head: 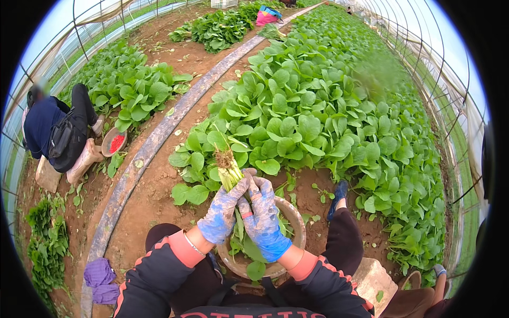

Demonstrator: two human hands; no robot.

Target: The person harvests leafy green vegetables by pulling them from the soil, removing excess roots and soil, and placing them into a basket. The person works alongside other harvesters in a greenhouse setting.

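Note:
A bunch of leafy greens (230, 175) is held roots up, its pale stems and soil-covered roots pointing away from me. My left hand (218, 218), in a muddy blue glove, grips the stems. On the other side, my right hand (264, 222), gloved the same way, closes around the bunch against the left. A thin red band (247, 215) shows at the right hand's fingers; whether it circles the stems is hidden. The leaves hang down over a round basin (296, 224) between my legs, where more green leaves (254, 254) show.
Dense growing greens (310, 123) fill the bed ahead and right. A flat hose (159, 139) runs along the left. Beyond it sits a person (59, 123) beside a bowl of red pieces (115, 143). Purple cloth (99, 280) lies lower left; a pale block (373, 282) stands lower right.

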